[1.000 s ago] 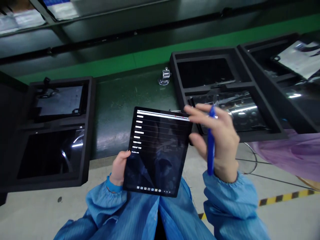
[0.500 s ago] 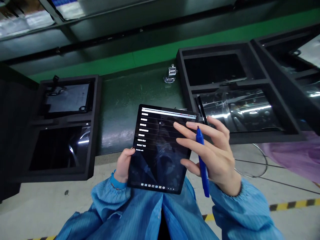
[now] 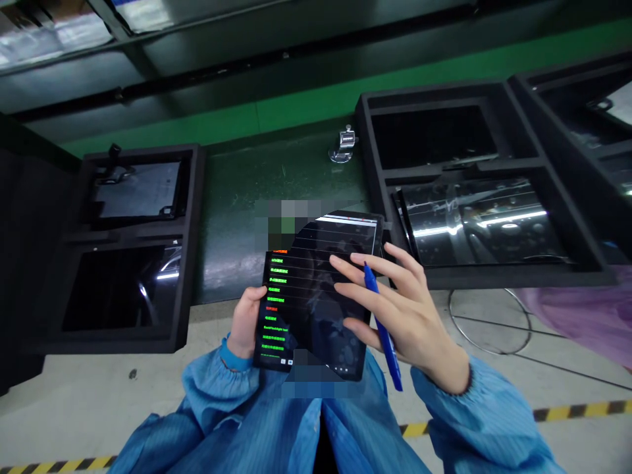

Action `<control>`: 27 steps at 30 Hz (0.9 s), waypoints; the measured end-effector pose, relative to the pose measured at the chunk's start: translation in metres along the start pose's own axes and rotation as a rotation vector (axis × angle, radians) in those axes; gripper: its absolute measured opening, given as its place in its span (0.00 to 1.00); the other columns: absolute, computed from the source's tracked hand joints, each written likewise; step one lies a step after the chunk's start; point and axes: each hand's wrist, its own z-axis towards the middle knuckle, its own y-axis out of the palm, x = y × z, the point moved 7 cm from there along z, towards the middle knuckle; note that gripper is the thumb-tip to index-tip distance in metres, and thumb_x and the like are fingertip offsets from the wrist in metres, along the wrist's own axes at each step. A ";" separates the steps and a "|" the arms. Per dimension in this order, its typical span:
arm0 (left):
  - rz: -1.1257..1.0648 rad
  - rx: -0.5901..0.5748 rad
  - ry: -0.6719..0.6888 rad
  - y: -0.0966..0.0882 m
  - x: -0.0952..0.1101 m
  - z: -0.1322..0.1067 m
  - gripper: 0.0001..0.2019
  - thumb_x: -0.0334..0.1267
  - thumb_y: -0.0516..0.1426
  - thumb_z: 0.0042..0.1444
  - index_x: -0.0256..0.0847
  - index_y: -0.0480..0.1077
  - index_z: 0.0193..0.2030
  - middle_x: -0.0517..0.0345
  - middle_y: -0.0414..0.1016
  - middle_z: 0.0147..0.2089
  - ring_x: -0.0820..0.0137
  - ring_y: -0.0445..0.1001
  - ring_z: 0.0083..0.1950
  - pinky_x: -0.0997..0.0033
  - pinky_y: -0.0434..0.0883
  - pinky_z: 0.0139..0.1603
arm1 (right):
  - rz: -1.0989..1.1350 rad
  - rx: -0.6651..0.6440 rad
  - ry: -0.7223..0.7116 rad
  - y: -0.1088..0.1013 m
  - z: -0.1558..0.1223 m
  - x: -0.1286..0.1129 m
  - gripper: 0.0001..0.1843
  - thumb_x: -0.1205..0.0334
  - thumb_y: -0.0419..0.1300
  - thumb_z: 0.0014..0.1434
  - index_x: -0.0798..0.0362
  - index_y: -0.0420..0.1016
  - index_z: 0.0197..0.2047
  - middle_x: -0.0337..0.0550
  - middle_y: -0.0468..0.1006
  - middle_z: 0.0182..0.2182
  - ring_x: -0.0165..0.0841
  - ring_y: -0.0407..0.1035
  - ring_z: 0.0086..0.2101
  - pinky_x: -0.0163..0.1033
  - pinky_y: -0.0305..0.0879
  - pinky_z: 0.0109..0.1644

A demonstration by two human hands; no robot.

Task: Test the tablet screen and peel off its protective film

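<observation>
Gripping a dark tablet (image 3: 320,303) by its left edge, the left hand (image 3: 244,326) has its thumb on the bezel and its other fingers mostly hidden. The tablet sits just right of that hand, in front of the person's blue smock (image 3: 276,421). Its screen carries a list beside the left thumb, mostly green lines with a couple in red or orange. "BackFlashlight test" can be made out, and "LCD" begins a line of Chinese characters; the rest is too small to read surely. Square blocks blur the tablet's upper left corner and part of its lower edge.

The right hand (image 3: 395,313) is loosely open over the right side of the screen, fingers fanned — whether a fingertip touches the glass, I cannot tell. A blue pen (image 3: 385,332) is lodged slantwise between its forefinger and thumb, narrow end pointing away from the person; no lettering shows on it.

Beyond the hands lies the green counter (image 3: 257,184), with a small shiny metal fitting (image 3: 344,146) farther out than the right hand. Left of the left hand, a black tray (image 3: 194,263) holds a greyish panel in its far compartment and a glossy dark one in the near. Past the right hand, another black tray (image 3: 366,145) has a dark panel in the far compartment and reflective clear film in the near one.
</observation>
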 end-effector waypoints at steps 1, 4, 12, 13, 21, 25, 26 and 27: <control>0.001 0.004 -0.004 0.000 0.000 0.000 0.10 0.37 0.56 0.50 0.37 0.78 0.32 0.50 0.83 0.42 0.48 0.73 0.62 0.48 0.65 0.68 | 0.000 -0.004 -0.008 0.002 0.000 -0.001 0.12 0.55 0.54 0.71 0.51 0.72 0.51 0.45 0.77 0.58 0.40 0.68 0.60 0.57 0.57 0.69; 0.007 0.046 -0.020 -0.003 -0.002 -0.001 0.11 0.38 0.56 0.49 0.36 0.78 0.33 0.50 0.84 0.40 0.48 0.74 0.61 0.49 0.66 0.68 | -0.011 -0.019 -0.028 0.007 0.002 -0.004 0.12 0.56 0.54 0.71 0.51 0.71 0.52 0.45 0.77 0.59 0.39 0.68 0.60 0.56 0.56 0.70; -0.005 0.048 -0.020 -0.003 -0.002 0.000 0.10 0.38 0.56 0.47 0.35 0.78 0.31 0.48 0.83 0.40 0.47 0.72 0.63 0.47 0.65 0.68 | -0.052 -0.090 -0.047 0.015 0.003 0.000 0.16 0.53 0.54 0.71 0.54 0.72 0.54 0.47 0.76 0.59 0.43 0.67 0.62 0.60 0.51 0.71; -0.005 0.044 -0.021 -0.002 -0.002 0.000 0.10 0.37 0.56 0.47 0.36 0.77 0.30 0.48 0.83 0.40 0.47 0.72 0.63 0.47 0.65 0.68 | -0.049 -0.085 -0.051 0.014 0.004 0.000 0.17 0.52 0.53 0.71 0.55 0.72 0.54 0.47 0.76 0.59 0.43 0.66 0.62 0.60 0.51 0.71; -0.005 0.078 -0.014 -0.005 -0.002 0.000 0.11 0.36 0.55 0.49 0.36 0.79 0.31 0.54 0.82 0.30 0.52 0.80 0.53 0.54 0.68 0.66 | -0.040 0.011 -0.004 -0.003 0.006 0.006 0.15 0.54 0.55 0.70 0.53 0.73 0.52 0.47 0.79 0.56 0.44 0.71 0.58 0.59 0.58 0.69; -0.009 0.085 -0.010 -0.006 -0.001 0.001 0.11 0.34 0.54 0.49 0.36 0.78 0.31 0.54 0.82 0.29 0.53 0.80 0.52 0.55 0.70 0.64 | -0.091 0.342 0.385 -0.034 -0.003 0.042 0.11 0.65 0.55 0.68 0.48 0.77 0.49 0.43 0.84 0.48 0.40 0.78 0.47 0.47 0.73 0.52; -0.016 0.086 -0.016 -0.006 -0.001 0.001 0.10 0.34 0.54 0.49 0.37 0.78 0.29 0.53 0.82 0.31 0.52 0.80 0.53 0.54 0.70 0.64 | -0.114 0.364 0.499 -0.036 -0.006 0.054 0.12 0.65 0.54 0.69 0.47 0.78 0.49 0.42 0.84 0.44 0.39 0.79 0.43 0.44 0.74 0.47; -0.026 0.092 -0.033 -0.006 -0.002 0.001 0.09 0.34 0.54 0.48 0.37 0.77 0.28 0.53 0.82 0.33 0.52 0.78 0.55 0.54 0.70 0.64 | -0.132 0.344 0.591 -0.037 -0.009 0.064 0.12 0.63 0.53 0.70 0.47 0.78 0.49 0.42 0.85 0.41 0.39 0.80 0.40 0.43 0.73 0.44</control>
